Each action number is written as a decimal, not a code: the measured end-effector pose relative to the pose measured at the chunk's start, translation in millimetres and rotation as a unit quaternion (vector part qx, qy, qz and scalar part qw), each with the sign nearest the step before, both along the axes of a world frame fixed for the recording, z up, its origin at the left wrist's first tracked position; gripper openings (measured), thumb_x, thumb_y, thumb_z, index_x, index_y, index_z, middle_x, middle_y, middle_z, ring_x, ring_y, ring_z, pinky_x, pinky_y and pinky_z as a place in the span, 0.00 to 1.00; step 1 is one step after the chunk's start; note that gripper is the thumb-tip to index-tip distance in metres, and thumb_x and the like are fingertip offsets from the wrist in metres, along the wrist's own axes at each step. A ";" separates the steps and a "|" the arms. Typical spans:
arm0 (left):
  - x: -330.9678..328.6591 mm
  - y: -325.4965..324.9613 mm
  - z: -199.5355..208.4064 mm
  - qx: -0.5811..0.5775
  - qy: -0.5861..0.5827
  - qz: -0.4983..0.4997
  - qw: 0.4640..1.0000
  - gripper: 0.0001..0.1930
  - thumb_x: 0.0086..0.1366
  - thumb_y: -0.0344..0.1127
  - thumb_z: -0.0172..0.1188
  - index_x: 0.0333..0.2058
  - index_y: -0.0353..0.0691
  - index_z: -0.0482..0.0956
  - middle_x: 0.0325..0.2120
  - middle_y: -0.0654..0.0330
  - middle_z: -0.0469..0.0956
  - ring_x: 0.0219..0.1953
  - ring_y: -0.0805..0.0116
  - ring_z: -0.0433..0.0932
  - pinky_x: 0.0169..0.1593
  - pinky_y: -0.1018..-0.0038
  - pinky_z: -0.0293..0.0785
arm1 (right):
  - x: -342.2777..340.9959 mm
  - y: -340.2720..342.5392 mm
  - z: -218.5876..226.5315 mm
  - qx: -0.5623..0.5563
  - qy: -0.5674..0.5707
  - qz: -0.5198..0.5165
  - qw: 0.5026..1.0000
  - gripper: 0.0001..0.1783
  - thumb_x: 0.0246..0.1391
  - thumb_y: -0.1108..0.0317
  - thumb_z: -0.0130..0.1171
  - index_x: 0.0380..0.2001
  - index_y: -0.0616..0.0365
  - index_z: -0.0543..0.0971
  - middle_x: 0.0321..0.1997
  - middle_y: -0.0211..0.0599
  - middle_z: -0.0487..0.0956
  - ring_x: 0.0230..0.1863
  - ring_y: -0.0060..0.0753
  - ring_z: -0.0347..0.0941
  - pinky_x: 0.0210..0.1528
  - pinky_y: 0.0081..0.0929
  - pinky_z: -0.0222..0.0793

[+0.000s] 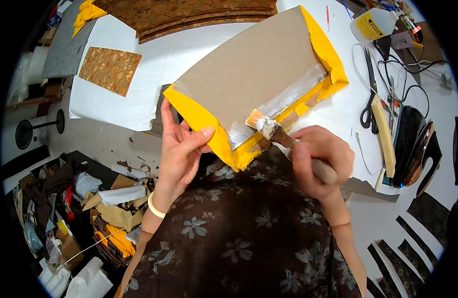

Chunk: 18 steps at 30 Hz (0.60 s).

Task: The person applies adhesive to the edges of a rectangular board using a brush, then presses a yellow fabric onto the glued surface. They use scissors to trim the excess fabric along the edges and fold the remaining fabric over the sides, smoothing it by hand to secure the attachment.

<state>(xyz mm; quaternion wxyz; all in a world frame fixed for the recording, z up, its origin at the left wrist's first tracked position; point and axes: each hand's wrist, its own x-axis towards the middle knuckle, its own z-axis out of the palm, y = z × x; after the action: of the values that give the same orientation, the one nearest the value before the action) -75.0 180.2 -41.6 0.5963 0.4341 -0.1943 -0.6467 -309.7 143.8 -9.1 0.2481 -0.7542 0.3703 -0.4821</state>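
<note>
A large beige panel (pixel 239 64) with yellow fabric (pixel 201 111) round its edges is tilted over the table's near edge. My left hand (pixel 182 141) grips its near left side, thumb on the yellow fabric and fingers behind. My right hand (pixel 323 159) is closed round the wooden handle of a flat paintbrush (pixel 281 134). The bristles, coated in white paste, touch the panel beside its near edge. A wet whitish strip (pixel 293 92) runs along that edge, and another white patch lies left of the brush.
A white-covered table (pixel 114 37) carries brown patterned sheets (pixel 189 17) and a smaller patterned piece (pixel 110 69). At right lie black scissors (pixel 369 99), a pale yellow bar (pixel 383 134), an iron (pixel 413 149), cables and a white jug (pixel 373 25). Scraps (pixel 114 208) are heaped lower left.
</note>
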 end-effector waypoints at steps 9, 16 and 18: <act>-0.1 -1.7 2.9 0.002 -0.003 0.002 1.000 0.46 0.60 0.17 0.58 0.68 0.54 0.39 0.55 0.45 0.69 0.52 0.54 0.79 0.45 0.59 0.86 | -21.1 -2.2 -2.8 0.023 0.041 -0.081 0.996 0.07 0.45 0.82 0.60 0.19 0.62 0.75 0.21 0.38 0.78 0.18 0.31 0.75 0.23 0.22 0.69; -4.3 0.3 7.3 0.012 0.006 0.014 1.000 0.46 0.61 0.17 0.58 0.68 0.54 0.40 0.54 0.46 0.69 0.50 0.56 0.79 0.44 0.62 0.86 | -26.2 -0.6 -3.2 0.019 0.057 -0.125 0.990 0.05 0.45 0.80 0.63 0.23 0.62 0.76 0.24 0.38 0.80 0.19 0.33 0.75 0.22 0.26 0.68; -4.7 0.0 8.0 0.010 0.008 0.013 1.000 0.46 0.61 0.16 0.58 0.68 0.54 0.40 0.54 0.47 0.70 0.50 0.57 0.79 0.44 0.62 0.86 | -15.1 -1.5 -3.8 0.001 -0.017 -0.069 0.997 0.06 0.44 0.80 0.63 0.23 0.62 0.76 0.24 0.38 0.80 0.20 0.33 0.76 0.23 0.27 0.69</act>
<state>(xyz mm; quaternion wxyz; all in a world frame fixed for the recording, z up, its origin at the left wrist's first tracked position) -79.7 180.2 -33.6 0.6018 0.4377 -0.1769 -0.6442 -324.8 142.3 -12.9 0.2213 -0.7181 0.4180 -0.5105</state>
